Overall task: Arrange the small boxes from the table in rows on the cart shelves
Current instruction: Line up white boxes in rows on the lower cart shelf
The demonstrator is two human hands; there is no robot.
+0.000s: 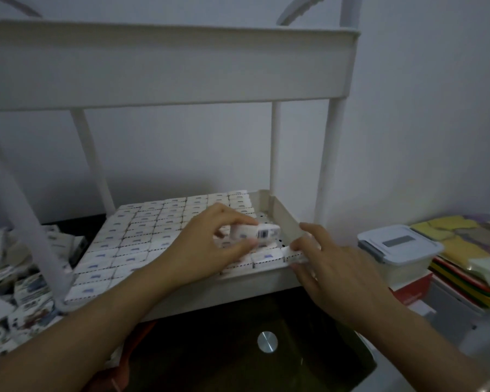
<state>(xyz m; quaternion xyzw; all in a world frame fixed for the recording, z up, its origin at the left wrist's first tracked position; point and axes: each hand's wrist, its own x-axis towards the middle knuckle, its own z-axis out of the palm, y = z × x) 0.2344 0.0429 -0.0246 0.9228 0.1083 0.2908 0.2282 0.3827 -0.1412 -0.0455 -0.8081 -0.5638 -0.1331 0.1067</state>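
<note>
Honestly, this shelf [238, 287] looks nearly done: rows of small boxes [130, 236] cover it apart from a gap along the right edge. Left hand [210, 244] pinches one box [256, 232] over that gap, and right hand [334, 273] pinches a second box [294, 254] at the front right corner. A loose pile [26, 292] waits off the left edge.
</note>
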